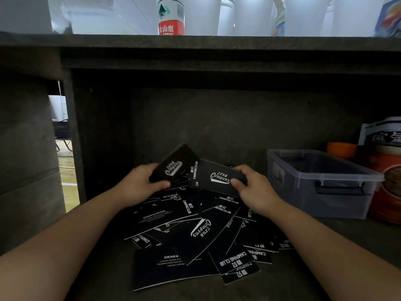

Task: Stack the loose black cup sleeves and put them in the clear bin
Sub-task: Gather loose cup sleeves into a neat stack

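Early stage. My left hand (141,181) grips a small stack of sleeves (175,166), tilted up and blurred; can't count them. My right hand (251,187) pinches a single sleeve (217,178) by its right end, thumb on top, held just beside the stack and seemingly about to join it. Both are held above the loose pile (195,233).

Most of the job looks undone: the pile lies scattered on the shelf floor (325,246), sleeves overlapping at all angles, some face up, some face down. The clear bin (321,183) sits to the right of the pile, lid off, and looks empty as far as I can see through the walls. Nothing binned yet, by my read.

Materials: sleeves are flat-folded matte black card, tapered arc shape, thin pale cut edges, white print ("Camping Club", "Drink&Coffee"). Probably slick against each other, so a stack could fan out. The bin is translucent frosted plastic, rectangular, with a rolled rim and a dark latch handle on the near end.

Shelf surround is dark, rough, stone-look board. Behind the bin: an orange container (341,149) and a printed carton (382,131). On the desk (195,41) overhead: a red-labelled water bottle (171,17) and white paper cups (251,15).
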`<action>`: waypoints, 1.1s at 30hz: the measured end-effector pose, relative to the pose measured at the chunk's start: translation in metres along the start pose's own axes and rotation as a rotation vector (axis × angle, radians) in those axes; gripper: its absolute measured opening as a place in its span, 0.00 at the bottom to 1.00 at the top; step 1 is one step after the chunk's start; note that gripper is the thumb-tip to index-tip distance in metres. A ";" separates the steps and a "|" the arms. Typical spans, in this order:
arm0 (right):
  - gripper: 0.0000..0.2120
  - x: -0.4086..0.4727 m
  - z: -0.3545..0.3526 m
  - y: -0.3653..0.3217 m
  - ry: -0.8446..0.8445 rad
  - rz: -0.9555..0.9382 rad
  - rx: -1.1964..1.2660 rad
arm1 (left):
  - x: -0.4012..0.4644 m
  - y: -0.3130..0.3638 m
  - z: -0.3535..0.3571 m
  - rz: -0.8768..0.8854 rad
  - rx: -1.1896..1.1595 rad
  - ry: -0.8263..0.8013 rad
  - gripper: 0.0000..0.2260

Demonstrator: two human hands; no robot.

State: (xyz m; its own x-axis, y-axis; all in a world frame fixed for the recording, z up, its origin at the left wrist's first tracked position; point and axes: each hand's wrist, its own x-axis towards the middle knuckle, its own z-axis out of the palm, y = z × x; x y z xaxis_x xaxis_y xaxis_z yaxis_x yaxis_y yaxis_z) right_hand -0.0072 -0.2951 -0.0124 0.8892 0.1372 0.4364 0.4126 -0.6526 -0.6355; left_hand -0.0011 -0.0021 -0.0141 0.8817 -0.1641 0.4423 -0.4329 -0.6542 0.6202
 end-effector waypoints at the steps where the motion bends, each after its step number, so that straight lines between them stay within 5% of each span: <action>1: 0.11 0.000 0.000 0.000 0.000 0.000 0.000 | 0.000 -0.002 0.002 -0.021 0.054 -0.062 0.13; 15: 0.11 0.001 0.000 0.000 0.005 -0.052 -0.017 | -0.004 0.012 0.000 0.046 -0.254 0.153 0.05; 33: 0.29 -0.003 0.000 -0.004 -0.059 -0.057 0.027 | -0.002 0.017 0.005 0.132 -0.096 0.107 0.20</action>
State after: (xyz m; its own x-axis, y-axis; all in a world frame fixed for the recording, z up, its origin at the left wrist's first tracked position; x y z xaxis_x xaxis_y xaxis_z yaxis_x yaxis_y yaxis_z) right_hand -0.0116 -0.2928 -0.0114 0.8738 0.2175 0.4349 0.4674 -0.6220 -0.6281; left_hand -0.0091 -0.0164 -0.0072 0.7932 -0.1613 0.5872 -0.5642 -0.5577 0.6088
